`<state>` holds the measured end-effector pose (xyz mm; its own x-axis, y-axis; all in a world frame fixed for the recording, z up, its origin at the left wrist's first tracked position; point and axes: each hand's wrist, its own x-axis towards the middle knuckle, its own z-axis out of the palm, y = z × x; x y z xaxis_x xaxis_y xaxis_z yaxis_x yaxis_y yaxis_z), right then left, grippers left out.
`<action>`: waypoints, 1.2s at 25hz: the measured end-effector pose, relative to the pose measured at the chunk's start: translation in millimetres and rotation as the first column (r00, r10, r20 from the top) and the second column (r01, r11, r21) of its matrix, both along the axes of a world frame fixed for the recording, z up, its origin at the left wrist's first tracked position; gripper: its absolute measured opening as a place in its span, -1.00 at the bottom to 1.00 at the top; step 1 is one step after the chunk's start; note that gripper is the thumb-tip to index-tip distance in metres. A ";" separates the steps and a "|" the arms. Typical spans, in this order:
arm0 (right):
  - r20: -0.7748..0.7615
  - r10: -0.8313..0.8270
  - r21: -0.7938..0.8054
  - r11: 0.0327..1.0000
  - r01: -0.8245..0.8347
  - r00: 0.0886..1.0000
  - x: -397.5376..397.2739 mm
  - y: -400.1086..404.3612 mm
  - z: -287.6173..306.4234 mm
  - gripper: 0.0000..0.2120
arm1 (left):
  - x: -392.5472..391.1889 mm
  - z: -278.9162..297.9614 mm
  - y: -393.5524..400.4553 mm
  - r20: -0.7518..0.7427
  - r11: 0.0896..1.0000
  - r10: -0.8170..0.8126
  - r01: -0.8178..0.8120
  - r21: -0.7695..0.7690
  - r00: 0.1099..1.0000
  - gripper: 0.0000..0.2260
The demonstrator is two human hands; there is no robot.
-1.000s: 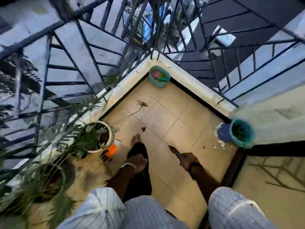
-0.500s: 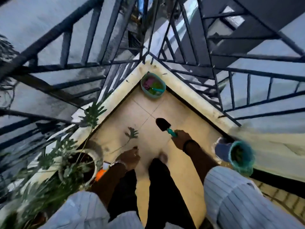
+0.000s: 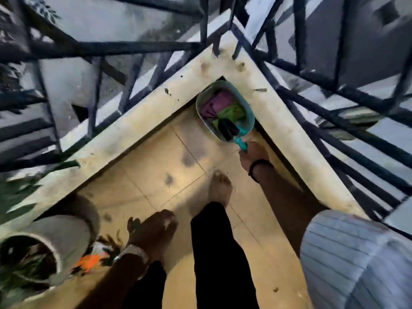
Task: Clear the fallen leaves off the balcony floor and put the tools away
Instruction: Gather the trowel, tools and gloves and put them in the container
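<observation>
A teal basket (image 3: 250,112) sits in the balcony corner on the tan tiled floor (image 3: 156,175), with purple and green items inside. My right hand (image 3: 254,157) grips the teal handle of a small trowel (image 3: 228,129); its black blade lies inside the basket at the near rim. My left hand (image 3: 156,226) hangs low beside my leg, and dark leaves (image 3: 132,221) stick out from its side, seemingly held in curled fingers. The view is blurred. Dark stains mark the tiles in the middle.
A pale ledge (image 3: 133,130) with a dark metal railing (image 3: 133,47) bounds the corner on both sides. A white plant pot (image 3: 66,237) stands at lower left with an orange object (image 3: 89,262) beside it. My bare foot (image 3: 219,188) stands near the basket.
I have stepped toward the corner. My right hand carried the trowel forward and its blade now lies in the basket. The leafy twig is gone from the floor near my left hand.
</observation>
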<state>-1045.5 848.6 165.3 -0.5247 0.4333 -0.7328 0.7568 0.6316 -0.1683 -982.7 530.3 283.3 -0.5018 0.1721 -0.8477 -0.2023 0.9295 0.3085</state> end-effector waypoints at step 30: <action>0.128 0.986 0.156 0.083 -0.984 0.104 -256.3 23.5 -26.3 -0.53 | 0.8 -82.7 114.5 0.110 0.967 0.189 -0.205 0.150 0.976 -0.68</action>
